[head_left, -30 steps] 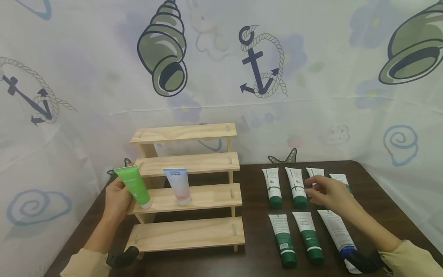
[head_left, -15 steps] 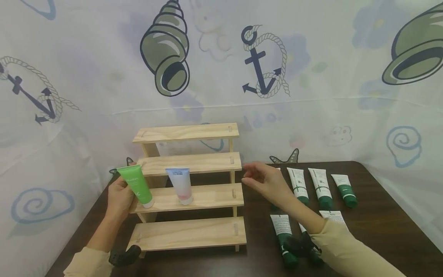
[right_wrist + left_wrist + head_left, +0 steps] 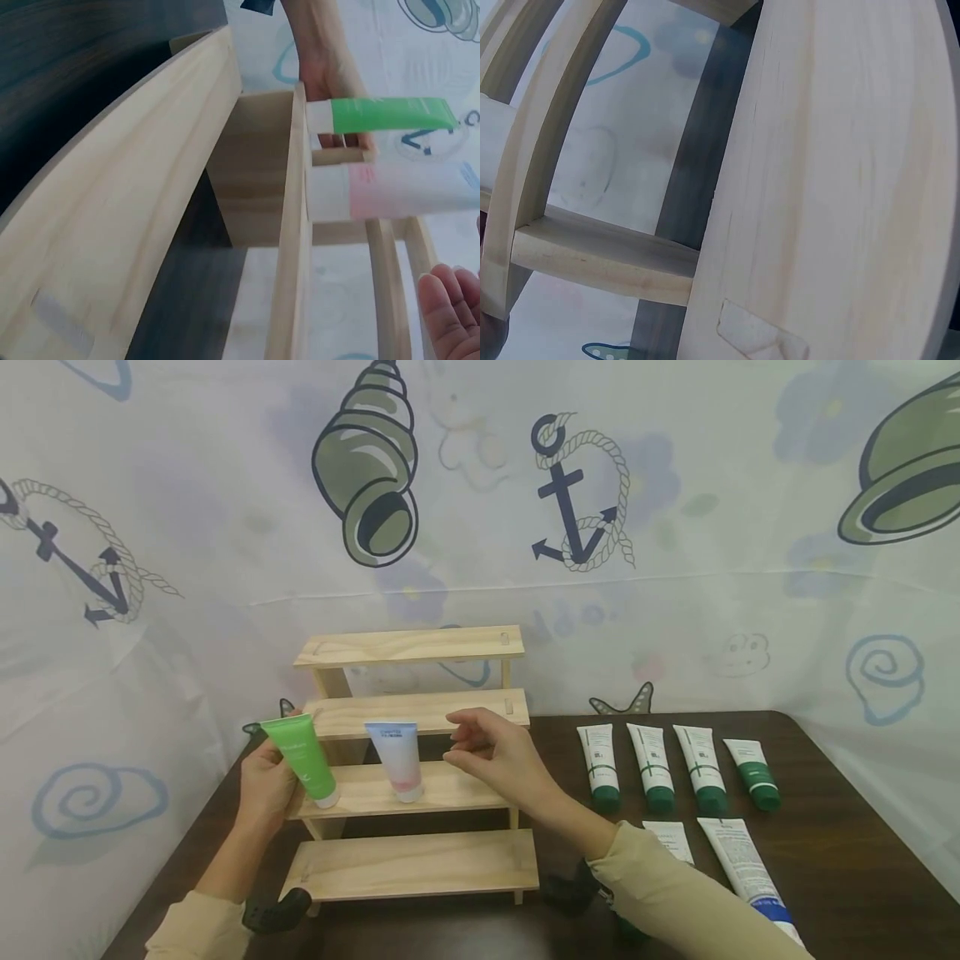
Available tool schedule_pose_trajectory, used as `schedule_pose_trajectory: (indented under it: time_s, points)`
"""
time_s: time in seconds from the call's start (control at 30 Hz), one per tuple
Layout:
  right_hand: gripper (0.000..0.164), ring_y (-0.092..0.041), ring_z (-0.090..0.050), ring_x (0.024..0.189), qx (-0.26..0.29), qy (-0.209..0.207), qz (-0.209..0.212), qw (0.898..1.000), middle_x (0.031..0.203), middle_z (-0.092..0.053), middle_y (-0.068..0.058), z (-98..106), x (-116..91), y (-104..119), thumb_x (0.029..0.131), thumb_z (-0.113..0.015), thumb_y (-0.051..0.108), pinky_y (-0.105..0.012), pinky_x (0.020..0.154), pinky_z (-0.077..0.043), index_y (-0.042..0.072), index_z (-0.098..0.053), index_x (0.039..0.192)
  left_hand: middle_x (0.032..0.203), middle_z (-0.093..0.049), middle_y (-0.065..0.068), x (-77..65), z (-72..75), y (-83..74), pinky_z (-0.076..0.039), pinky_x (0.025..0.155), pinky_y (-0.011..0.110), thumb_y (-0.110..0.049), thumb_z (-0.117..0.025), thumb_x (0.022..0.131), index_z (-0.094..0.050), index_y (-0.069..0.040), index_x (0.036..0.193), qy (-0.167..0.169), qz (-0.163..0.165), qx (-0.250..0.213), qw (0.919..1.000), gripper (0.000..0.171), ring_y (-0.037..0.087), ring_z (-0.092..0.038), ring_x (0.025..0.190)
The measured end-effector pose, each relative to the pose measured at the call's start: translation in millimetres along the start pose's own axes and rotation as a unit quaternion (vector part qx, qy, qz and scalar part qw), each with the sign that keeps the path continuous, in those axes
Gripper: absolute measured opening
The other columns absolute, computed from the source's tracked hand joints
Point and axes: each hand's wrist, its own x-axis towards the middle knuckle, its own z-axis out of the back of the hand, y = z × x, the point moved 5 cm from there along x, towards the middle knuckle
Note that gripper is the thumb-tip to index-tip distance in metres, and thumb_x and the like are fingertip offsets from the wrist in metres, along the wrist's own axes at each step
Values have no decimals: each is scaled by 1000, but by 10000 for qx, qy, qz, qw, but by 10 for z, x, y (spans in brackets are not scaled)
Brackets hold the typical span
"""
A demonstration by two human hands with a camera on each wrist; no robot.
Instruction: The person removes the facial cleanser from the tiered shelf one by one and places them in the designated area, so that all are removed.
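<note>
A tiered wooden rack (image 3: 412, 864) stands on the table. On one tier a green tube (image 3: 303, 762) and a blue-and-pink tube (image 3: 397, 760) stand cap down. My left hand (image 3: 264, 785) is at the rack's left end, behind the green tube, its fingers round the rack's side; the tube partly hides them. In the right wrist view that left hand (image 3: 330, 82) shows beyond the green tube. My right hand (image 3: 498, 756) hovers over the rack's right half, fingers loosely bent and holding nothing, just right of the blue-and-pink tube and apart from it.
Several white-and-green tubes (image 3: 650, 767) lie in rows on the dark table (image 3: 840, 843) at the right. A blue-banded tube (image 3: 750, 872) lies nearer. My right sleeve (image 3: 675, 889) covers part of the front row. A patterned cloth (image 3: 480, 527) hangs behind.
My right hand has moved left from above the lying tubes to the rack, near the blue-and-pink tube. My left hand has stayed at the rack's left end.
</note>
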Motion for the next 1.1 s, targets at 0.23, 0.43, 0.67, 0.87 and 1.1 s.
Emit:
schedule_pose_trajectory:
  time_s: [0.23, 0.43, 0.67, 0.87, 1.1]
  points:
    - [42, -25, -67, 89, 307, -12, -169, 9994, 99, -64, -17, -197, 96, 0, 81, -72, 5, -21, 73, -57, 0, -57, 120, 146, -41, 4, -5, -5, -9, -28, 115, 33, -13, -61, 91, -52, 7, 127, -28, -34, -63, 10000, 42, 20, -33, 139]
    - [44, -30, -66, 95, 702, 85, -347, 9969, 104, -62, -20, -330, 141, 5, 81, -71, 2, -23, 78, -57, -1, -54, 122, 145, -43, 4, -12, -12, -17, -29, 115, 32, -11, -60, 92, -52, 6, 128, -83, -48, -50, 9999, 41, 19, -34, 138]
    - [44, -26, -66, 93, 707, 15, -148, 9974, 103, -63, -18, -410, 167, -5, 79, -71, -1, -23, 79, -57, -1, -55, 120, 146, -42, 5, -3, -15, -19, -29, 115, 32, -9, -60, 91, -52, 6, 128, -74, -49, -128, 9999, 41, 19, -33, 138]
    - [43, -26, -66, 93, 750, 13, -229, 9969, 104, -65, -19, -449, 177, -30, 80, -70, -2, -20, 78, -56, -1, -55, 120, 146, -42, 5, -5, -17, -20, -30, 114, 30, -8, -60, 91, -52, 6, 128, -55, -70, -96, 9999, 40, 18, -33, 139]
    - [39, -29, -66, 93, 828, 11, -338, 9960, 103, -67, -18, -463, 183, -13, 82, -69, 0, -20, 77, -56, 0, -57, 118, 146, -41, 5, 0, -6, -4, -28, 115, 30, -10, -59, 92, -53, 6, 127, -103, -110, -4, 9999, 39, 16, -32, 139]
